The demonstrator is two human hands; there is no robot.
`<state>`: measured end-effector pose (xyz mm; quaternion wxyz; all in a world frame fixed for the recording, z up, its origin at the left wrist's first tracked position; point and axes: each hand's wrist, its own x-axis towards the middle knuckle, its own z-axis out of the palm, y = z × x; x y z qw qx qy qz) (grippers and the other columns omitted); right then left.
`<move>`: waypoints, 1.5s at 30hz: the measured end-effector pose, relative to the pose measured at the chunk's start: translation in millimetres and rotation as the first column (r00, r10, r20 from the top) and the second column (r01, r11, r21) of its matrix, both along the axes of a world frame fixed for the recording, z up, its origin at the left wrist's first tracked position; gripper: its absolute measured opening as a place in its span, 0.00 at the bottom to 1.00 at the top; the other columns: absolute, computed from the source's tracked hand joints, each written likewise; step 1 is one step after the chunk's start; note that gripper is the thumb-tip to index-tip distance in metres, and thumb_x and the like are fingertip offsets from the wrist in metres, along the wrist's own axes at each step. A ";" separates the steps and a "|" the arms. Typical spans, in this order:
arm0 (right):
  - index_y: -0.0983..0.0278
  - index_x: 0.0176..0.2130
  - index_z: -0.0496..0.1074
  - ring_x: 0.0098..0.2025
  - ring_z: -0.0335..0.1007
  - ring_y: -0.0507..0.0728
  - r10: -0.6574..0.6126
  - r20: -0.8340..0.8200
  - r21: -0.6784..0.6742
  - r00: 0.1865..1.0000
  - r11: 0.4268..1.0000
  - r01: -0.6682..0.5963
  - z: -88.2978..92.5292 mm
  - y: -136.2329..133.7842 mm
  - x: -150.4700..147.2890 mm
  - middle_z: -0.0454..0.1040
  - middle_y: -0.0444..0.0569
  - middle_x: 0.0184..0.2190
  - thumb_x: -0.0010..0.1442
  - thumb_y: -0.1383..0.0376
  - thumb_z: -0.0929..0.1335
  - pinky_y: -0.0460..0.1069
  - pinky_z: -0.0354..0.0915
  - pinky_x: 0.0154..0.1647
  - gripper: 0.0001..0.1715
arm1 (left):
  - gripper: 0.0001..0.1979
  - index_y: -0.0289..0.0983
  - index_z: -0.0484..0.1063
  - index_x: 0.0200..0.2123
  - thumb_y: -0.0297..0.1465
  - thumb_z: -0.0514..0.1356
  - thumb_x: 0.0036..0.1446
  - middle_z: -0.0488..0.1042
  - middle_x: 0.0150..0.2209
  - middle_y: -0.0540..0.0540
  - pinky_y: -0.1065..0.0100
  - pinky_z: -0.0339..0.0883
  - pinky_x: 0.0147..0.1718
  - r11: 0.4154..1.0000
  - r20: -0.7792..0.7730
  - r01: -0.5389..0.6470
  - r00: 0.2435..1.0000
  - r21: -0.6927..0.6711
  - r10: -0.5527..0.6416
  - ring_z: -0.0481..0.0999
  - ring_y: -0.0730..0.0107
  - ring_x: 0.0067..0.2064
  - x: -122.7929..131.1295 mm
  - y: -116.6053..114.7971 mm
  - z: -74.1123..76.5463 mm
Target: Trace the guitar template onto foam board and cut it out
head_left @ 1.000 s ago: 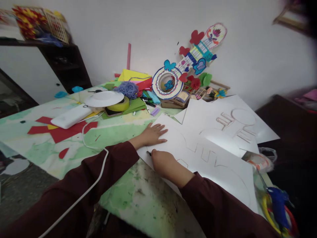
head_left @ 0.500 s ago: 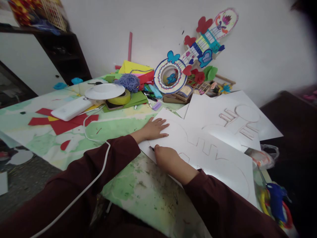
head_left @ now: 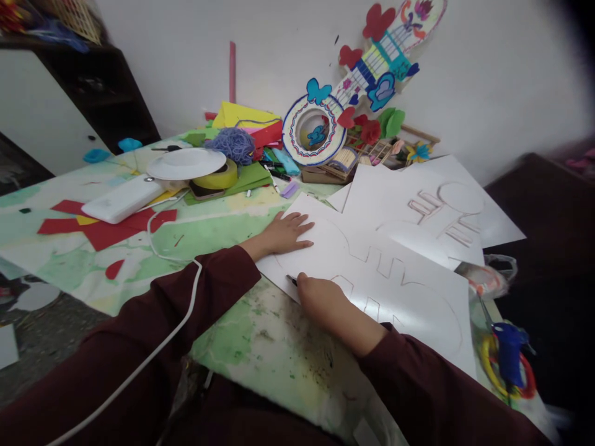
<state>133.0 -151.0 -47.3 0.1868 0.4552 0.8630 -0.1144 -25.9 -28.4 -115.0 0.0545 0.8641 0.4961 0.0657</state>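
From my remote seat, the head view shows the left hand (head_left: 284, 234) flat, fingers spread, pressing the far left part of the sheet (head_left: 372, 275); the right hand (head_left: 323, 303), nearer the body, is curled closed about a pen (head_left: 291, 280), its tip over the sheet near the near edge. Whether the tip touches I cannot tell. Pencil-like outlines run across the sheet to the right of both hands. Compared with half a second ago, the right hand and pen have slid rightward along the near edge, away from the left hand; the left hand keeps its place on the sheet, and the view has tipped lower. The near edge passes under the right hand, with the table (head_left: 242, 325) extending toward the body. Left of the left hand, bare tabletop gives me room as far as the red paper (head_left: 111, 232); a cable (head_left: 191, 305) crosses the left sleeve (head_left: 223, 279). Beyond the right hand, a second sheet (head_left: 418, 176) adjoins the first, limiting travel there little.
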 end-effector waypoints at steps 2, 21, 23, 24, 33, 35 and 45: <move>0.68 0.45 0.62 0.33 0.75 0.62 -0.007 0.009 -0.022 1.000 1.000 0.007 1.7 -4.4 7.4 0.75 0.55 0.32 0.55 0.74 0.61 0.51 0.65 0.28 0.15 | 0.36 0.46 0.47 0.65 0.56 0.39 0.58 0.45 0.68 0.46 0.48 0.33 0.60 1.000 -0.002 0.003 1.000 -0.003 -0.003 0.45 0.52 0.66 -0.1 -0.1 0.6; 0.62 0.34 0.58 0.27 0.66 0.54 -0.433 -0.240 -0.013 0.869 0.896 0.443 23.3 -64.5 122.3 0.70 0.46 0.25 0.65 0.62 0.56 0.47 0.50 0.26 0.09 | 0.35 0.42 0.46 0.65 0.53 0.40 0.60 0.45 0.67 0.42 0.49 0.37 0.60 0.997 -0.036 0.071 0.997 0.004 -0.071 0.45 0.54 0.66 -0.8 -1.4 8.2; 0.62 0.33 0.57 0.27 0.65 0.53 -0.452 -0.273 -0.031 0.849 0.887 0.462 25.4 -66.3 130.3 0.69 0.46 0.24 0.66 0.61 0.55 0.47 0.50 0.26 0.10 | 0.35 0.42 0.46 0.65 0.53 0.41 0.60 0.46 0.67 0.43 0.49 0.38 0.60 0.989 -0.042 0.149 0.988 -0.010 -0.149 0.45 0.53 0.66 1.2 0.2 11.4; 0.62 0.33 0.57 0.27 0.65 0.53 -0.444 -0.276 -0.041 0.853 0.892 0.451 25.9 -66.4 131.0 0.69 0.46 0.25 0.65 0.61 0.55 0.47 0.50 0.26 0.10 | 0.35 0.42 0.47 0.65 0.53 0.41 0.60 0.46 0.67 0.43 0.50 0.38 0.60 0.980 -0.046 0.199 0.979 -0.022 -0.200 0.45 0.54 0.66 2.8 1.4 13.6; 0.63 0.35 0.60 0.30 0.64 0.53 -0.179 -0.382 -0.042 0.907 0.983 0.176 8.8 -31.1 65.7 0.71 0.48 0.29 0.65 0.60 0.57 0.46 0.49 0.27 0.10 | 0.36 0.46 0.46 0.65 0.54 0.44 0.57 0.45 0.67 0.44 0.42 0.26 0.59 0.958 -0.084 0.279 0.955 -0.073 -0.285 0.40 0.52 0.67 17.1 0.8 23.3; 0.63 0.36 0.61 0.31 0.64 0.53 -0.144 -0.385 -0.027 0.912 0.989 0.145 1.3 -20.8 49.3 0.71 0.49 0.30 0.65 0.60 0.56 0.46 0.50 0.27 0.11 | 0.38 0.44 0.45 0.66 0.55 0.43 0.57 0.42 0.68 0.42 0.39 0.31 0.58 0.987 -0.076 0.145 0.986 -0.064 -0.150 0.39 0.48 0.67 18.6 -5.1 16.9; 0.65 0.41 0.62 0.36 0.70 0.57 -0.098 -0.193 -0.007 0.976 0.995 0.098 -6.4 13.8 4.2 0.74 0.52 0.36 0.65 0.62 0.57 0.47 0.55 0.30 0.10 | 0.38 0.41 0.46 0.66 0.55 0.36 0.59 0.45 0.68 0.43 0.50 0.41 0.60 0.995 -0.066 0.094 0.994 0.041 -0.092 0.43 0.51 0.67 13.7 9.2 2.7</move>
